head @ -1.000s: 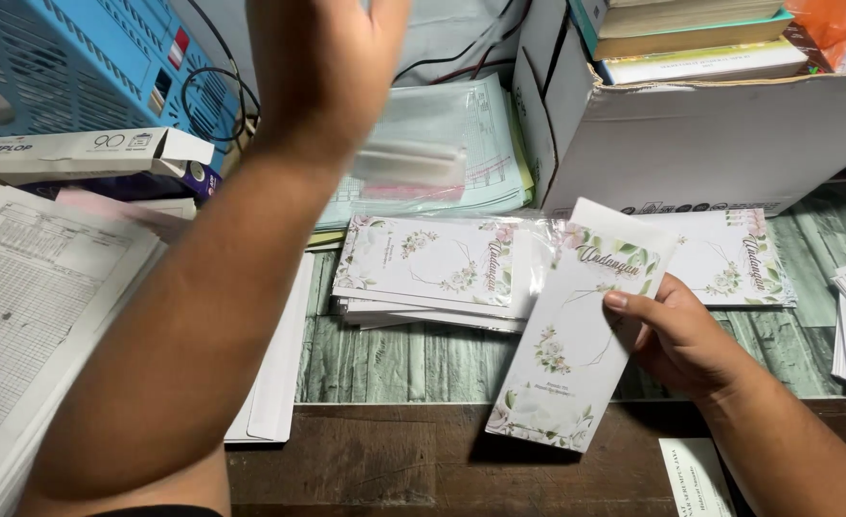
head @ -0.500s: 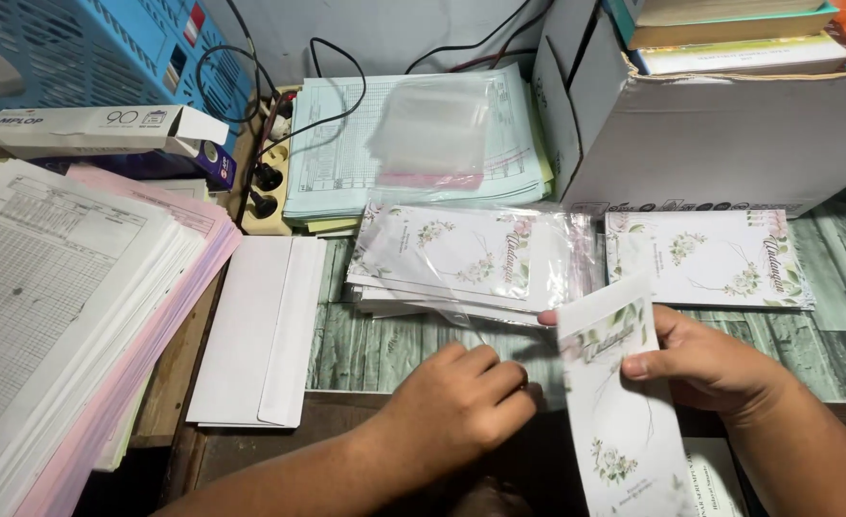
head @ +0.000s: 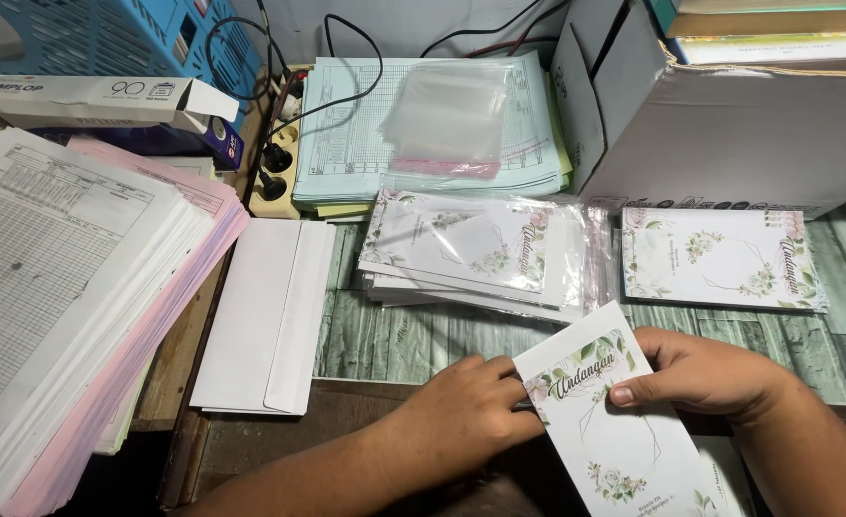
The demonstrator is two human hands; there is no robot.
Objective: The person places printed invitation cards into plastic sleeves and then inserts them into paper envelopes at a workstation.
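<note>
A white card with a floral border [head: 614, 431] lies slanted at the near edge of the table, held between both hands. My left hand [head: 466, 412] grips its left edge near the top. My right hand [head: 700, 371] pinches its upper right edge with the thumb on the face. Just beyond the hands lies a stack of the same floral cards in clear plastic sleeves [head: 471, 251]. A second pile of floral cards [head: 720, 258] lies to its right.
Empty clear sleeves [head: 447, 115] rest on a pile of light blue forms [head: 346, 144]. White envelopes [head: 270, 316] lie left of centre. Tall stacks of white and pink printed sheets [head: 68, 287] fill the left. A white cardboard box [head: 729, 124] stands back right, a blue basket [head: 107, 38] back left.
My left hand came down from the clear sleeves at the back and took hold of the card's left edge. The card moved toward me and now lies lower in view.
</note>
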